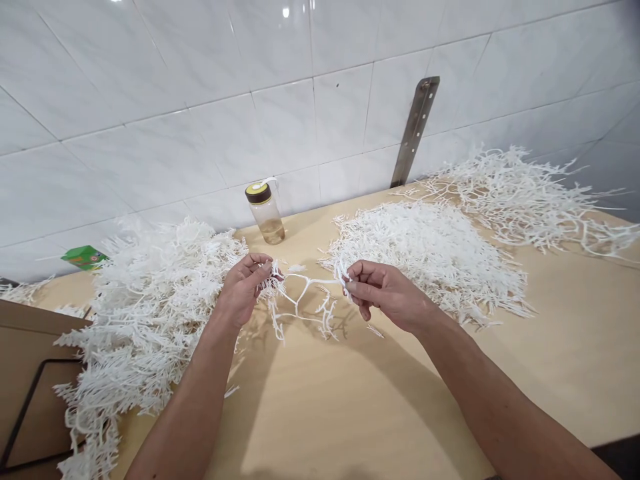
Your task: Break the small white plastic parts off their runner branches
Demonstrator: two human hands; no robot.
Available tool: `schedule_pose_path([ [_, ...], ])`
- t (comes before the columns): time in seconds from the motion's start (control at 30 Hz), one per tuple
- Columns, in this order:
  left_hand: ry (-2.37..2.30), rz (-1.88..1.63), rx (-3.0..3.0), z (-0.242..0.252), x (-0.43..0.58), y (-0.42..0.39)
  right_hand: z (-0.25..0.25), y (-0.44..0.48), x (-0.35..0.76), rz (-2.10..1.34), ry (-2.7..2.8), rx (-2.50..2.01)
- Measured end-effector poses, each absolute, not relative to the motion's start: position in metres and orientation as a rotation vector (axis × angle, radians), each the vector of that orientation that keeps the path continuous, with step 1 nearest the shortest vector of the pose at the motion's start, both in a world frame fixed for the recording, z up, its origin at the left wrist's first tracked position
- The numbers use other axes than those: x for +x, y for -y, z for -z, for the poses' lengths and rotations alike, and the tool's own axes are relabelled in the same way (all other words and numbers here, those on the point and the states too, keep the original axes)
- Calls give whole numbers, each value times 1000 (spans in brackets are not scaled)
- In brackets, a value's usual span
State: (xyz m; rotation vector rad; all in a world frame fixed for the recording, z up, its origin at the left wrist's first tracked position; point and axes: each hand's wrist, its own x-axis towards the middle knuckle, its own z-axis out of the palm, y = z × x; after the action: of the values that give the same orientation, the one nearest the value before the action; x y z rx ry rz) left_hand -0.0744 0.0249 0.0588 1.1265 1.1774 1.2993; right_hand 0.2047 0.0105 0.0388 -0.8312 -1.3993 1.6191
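Observation:
A thin white plastic branch point(306, 288) with forked twigs stretches between my two hands, over the wooden table. Its left end, with small bristly sprigs, is pinched in the fingers of my left hand point(244, 287). Thumb and fingers of my right hand point(383, 293) close on its right end. Some twigs hang below the level of my hands and cast shadows on the tabletop. To the left of my left hand rises a large heap of white branched pieces point(165, 307). Just behind my right hand lies a flatter pile of small white sprigs point(425, 247).
Behind my hands stands a clear bottle point(266, 217) with brownish liquid. Long bare white branches point(525, 197) lie at the back right. A metal bracket point(415, 130) leans against the tiled wall point(280, 127). A green packet point(83, 257) and a cardboard box point(37, 373) are at the left.

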Motion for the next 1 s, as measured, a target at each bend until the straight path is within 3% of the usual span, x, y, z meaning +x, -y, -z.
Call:
schedule_pose_path([
  [0.53, -1299, -1162, 1164, -54, -46, -10, -25, -3, 184, -1452, 1801, -1173],
  [0.77, -1268, -1011, 1336, -51, -41, -7, -40, -6, 198, -565, 1983, -1495],
  [0.83, -1271, -979, 1388, -51, -40, -6, -48, -2, 198, -447, 1983, -1491],
  [1.0, -1260, -970, 1421, -59, -37, -1, -65, 6, 182, -703, 1987, -1345],
])
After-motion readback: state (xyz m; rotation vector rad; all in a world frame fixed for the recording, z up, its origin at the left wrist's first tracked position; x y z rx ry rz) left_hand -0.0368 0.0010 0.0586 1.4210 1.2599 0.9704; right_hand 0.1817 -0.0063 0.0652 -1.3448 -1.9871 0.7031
